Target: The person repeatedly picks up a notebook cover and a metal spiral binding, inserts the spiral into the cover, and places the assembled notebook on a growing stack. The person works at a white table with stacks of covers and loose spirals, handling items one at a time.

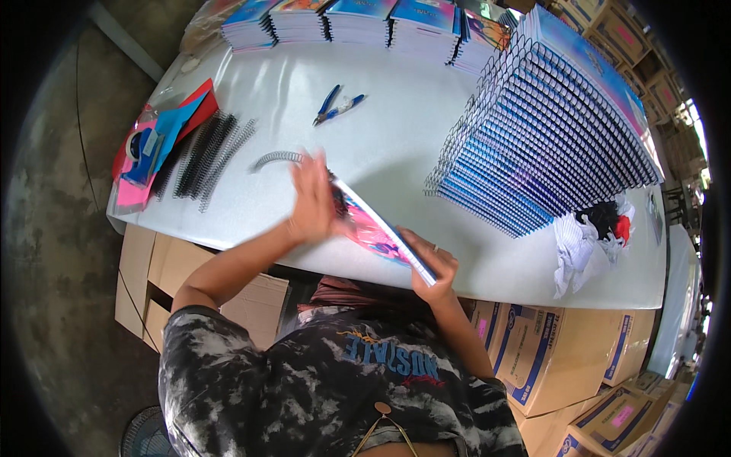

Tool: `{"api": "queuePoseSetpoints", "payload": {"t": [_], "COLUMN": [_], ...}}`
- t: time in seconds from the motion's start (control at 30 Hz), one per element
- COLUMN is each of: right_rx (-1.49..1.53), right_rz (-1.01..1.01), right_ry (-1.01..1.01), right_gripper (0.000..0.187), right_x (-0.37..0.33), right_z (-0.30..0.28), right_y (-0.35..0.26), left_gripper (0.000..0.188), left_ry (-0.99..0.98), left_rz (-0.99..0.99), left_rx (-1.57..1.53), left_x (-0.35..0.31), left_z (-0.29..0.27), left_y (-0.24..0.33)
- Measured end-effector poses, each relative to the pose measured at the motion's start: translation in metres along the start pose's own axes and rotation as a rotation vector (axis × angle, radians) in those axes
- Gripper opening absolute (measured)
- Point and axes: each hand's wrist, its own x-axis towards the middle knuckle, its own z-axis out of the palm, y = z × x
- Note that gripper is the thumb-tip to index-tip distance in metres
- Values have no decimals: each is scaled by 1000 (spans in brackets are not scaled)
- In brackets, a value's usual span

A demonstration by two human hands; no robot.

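My right hand (432, 266) grips a notebook (375, 236) by its near right end and holds it tilted on edge over the table. Its cover is pink and colourful, and its white page edge faces up. My left hand (312, 199), slightly blurred, lies against the far left end of the notebook with its fingers stretched out. From beside those fingers a dark spiral binding coil (278, 158) curves out to the left. Whether the coil is threaded into the notebook's holes is hidden by the hand.
Several loose black coils (209, 156) lie left, beside coloured sheets (199, 114) and a tape dispenser (141, 156). Blue-handled cutting pliers (335, 107) rest mid-table. A tall stack of spiral notebooks (525, 145) stands right, near crumpled cloths (579, 247). Notebook piles (358, 23) line the far edge.
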Motion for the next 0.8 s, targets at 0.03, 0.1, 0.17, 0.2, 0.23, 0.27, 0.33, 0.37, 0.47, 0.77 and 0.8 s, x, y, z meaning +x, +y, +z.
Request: {"api": "queuePoseSetpoints", "payload": {"t": [0.03, 0.1, 0.17, 0.2, 0.23, 0.27, 0.33, 0.37, 0.47, 0.77, 0.8], "right_rx": [-13, -7, 72, 73, 30, 0, 27, 31, 101, 119, 95], "right_rz": [2, -71, -61, -64, -56, -61, -62, -63, -84, -59, -45], "right_ry": [-3, 2, -52, -72, -72, -75, -36, -27, -55, -43, -34], "right_gripper": [33, 33, 32, 32, 32, 32, 31, 31, 31, 29, 29], "right_x": [0, 8, 4, 6, 6, 6, 7, 8, 9, 5, 4], "right_z": [-2, -6, -3, 3, 3, 2, 0, -2, 2, 3, 6], "right_y": [1, 2, -7, -10, -8, -9, -7, -4, -14, -14, -14], "left_gripper": [103, 105, 108, 108, 108, 108, 108, 105, 97, 114, 112], "left_ry": [2, 302, 469, 487, 338, 186, -112, 80, 627, 413, 321], "left_rz": [138, 315, 143, -61, 6, 73, 268, 347, 196, 365, 285], "left_rx": [-9, 193, 187, 39, 21, 11, 20, 155, 50, 156, 100], "left_x": [-26, 27, 16, -29, -24, -20, -31, -5, 69, 67, 51], "left_z": [-1, -21, -24, 1, 11, 10, 0, -9, -43, -52, -42], "left_y": [12, -18, -70, -101, -65, -27, 22, 15, -7, 18, 18]}}
